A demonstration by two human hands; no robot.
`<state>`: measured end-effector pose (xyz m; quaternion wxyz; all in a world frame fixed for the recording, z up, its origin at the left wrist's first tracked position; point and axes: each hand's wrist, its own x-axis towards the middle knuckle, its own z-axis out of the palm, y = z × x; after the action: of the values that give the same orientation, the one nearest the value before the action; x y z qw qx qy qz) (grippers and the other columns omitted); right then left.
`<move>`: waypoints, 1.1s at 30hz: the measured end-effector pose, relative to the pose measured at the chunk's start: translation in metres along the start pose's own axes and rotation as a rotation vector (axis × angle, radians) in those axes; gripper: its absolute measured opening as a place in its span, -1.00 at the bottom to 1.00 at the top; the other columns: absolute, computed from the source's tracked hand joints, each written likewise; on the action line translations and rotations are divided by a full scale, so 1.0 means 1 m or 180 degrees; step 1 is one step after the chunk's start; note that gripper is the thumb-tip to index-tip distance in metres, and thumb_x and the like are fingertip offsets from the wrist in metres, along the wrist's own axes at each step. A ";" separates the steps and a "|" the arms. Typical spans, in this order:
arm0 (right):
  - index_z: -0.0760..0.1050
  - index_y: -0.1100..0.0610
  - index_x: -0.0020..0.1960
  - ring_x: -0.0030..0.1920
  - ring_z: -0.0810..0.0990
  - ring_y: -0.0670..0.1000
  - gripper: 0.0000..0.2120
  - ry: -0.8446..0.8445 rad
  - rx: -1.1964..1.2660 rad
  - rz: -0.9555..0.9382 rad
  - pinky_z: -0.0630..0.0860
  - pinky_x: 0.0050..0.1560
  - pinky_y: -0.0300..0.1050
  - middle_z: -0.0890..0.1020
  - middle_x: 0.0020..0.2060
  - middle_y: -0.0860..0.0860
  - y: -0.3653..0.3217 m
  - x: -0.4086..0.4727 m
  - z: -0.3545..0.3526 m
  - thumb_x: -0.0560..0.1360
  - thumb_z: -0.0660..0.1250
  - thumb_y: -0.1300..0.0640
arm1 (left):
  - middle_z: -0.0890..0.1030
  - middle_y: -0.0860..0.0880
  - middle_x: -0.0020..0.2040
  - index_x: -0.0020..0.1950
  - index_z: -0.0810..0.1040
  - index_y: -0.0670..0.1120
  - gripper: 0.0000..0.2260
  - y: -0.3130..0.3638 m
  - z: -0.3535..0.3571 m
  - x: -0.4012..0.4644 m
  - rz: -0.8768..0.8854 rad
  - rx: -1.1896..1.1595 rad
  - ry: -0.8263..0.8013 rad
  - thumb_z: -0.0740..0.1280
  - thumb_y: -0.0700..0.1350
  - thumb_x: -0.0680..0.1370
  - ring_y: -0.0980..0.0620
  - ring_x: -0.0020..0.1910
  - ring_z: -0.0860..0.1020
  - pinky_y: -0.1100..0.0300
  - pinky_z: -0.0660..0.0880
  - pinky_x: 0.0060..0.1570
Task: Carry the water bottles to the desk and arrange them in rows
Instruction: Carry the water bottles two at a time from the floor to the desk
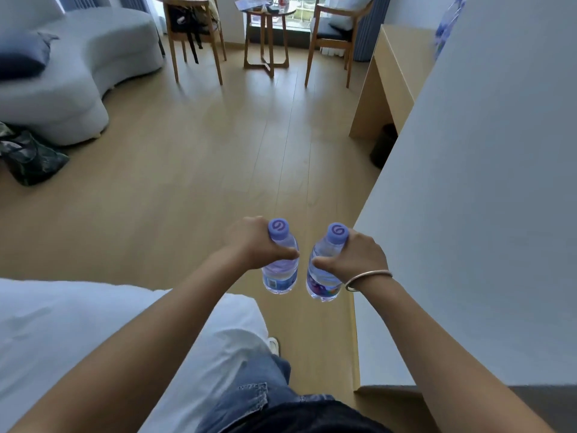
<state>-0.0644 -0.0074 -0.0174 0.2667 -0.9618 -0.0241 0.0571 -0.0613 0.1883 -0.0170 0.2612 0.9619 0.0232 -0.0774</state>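
Observation:
I hold two clear water bottles with purple caps upright in front of me, over the wooden floor. My left hand [249, 245] grips the left bottle [280, 273] around its upper body. My right hand [359, 260], with a metal bangle at the wrist, grips the right bottle [321, 279] the same way. The two bottles hang side by side, a small gap apart. A light wooden desk [396, 67] stands ahead on the right, partly hidden by a grey wall [484, 182]. Blurred blue-purple bottles [446, 23] show at the wall's edge above the desk.
A white bed [78, 323] lies at my lower left. A grey sofa [78, 73] and a dark bag [31, 157] are far left. Two wooden chairs [193, 32] and a round side table [268, 29] stand by the window. A dark bin [385, 148] sits under the desk.

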 end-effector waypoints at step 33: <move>0.26 0.02 -0.40 -0.33 0.46 0.06 -0.66 0.0352 0.0142 0.0215 0.31 -0.34 -0.19 0.39 -0.46 -0.08 0.001 0.591 -0.100 0.21 0.42 -0.07 | 0.40 0.09 -0.51 -0.46 0.33 -0.02 -0.59 0.084 -0.091 0.583 0.0026 0.0044 0.0132 0.45 0.23 0.22 0.14 -0.52 0.34 0.26 0.21 -0.50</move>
<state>0.5348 -0.0144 0.0100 0.2870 -0.9575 0.0244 0.0133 0.5341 0.1643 0.0087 0.2543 0.9652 0.0242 -0.0566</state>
